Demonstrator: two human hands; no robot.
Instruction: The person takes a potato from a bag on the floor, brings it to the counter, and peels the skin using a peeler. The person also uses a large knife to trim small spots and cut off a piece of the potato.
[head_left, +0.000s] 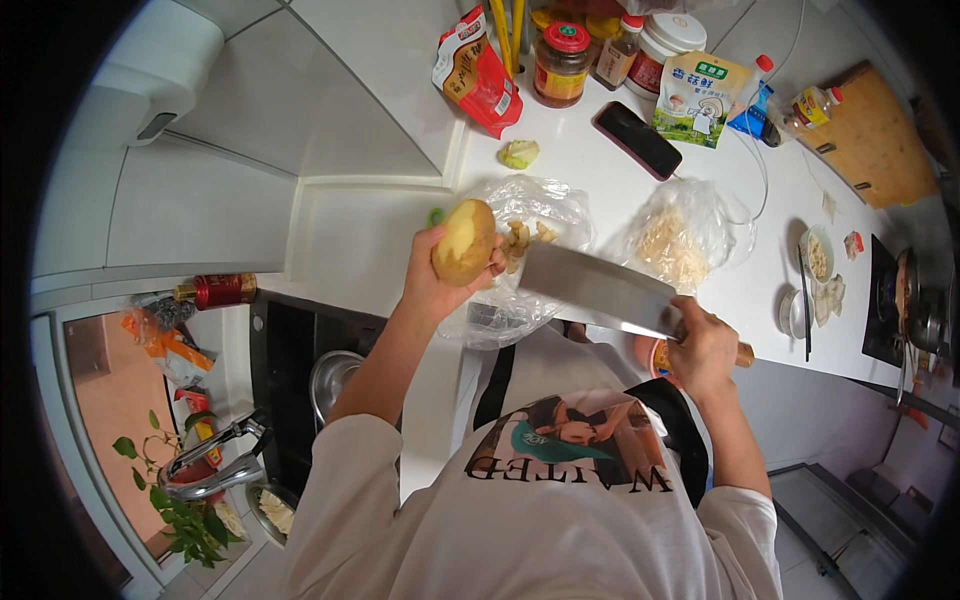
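My left hand (435, 281) holds up a partly peeled potato (464, 242), pale where skin is off and brown elsewhere. In my right hand (703, 346) is the wooden handle of a cleaver (596, 289), its broad steel blade pointing left towards the potato without touching it. Under and between the hands, a clear plastic bag (551, 196) lies at the counter's edge with brown potato peelings (516, 241) on it. Farther right on the counter sits another clear bag (671, 244) with pale, shredded-looking food in it.
A phone (637, 140), a leafy vegetable scrap (519, 154), a red pouch (480, 75) and a sauce jar (561, 66) stand or lie along the back. Bowls (795, 313) with chopsticks (805, 304) are at right, near the stove (883, 300). The black sink (289, 360) holds a metal bowl (336, 379).
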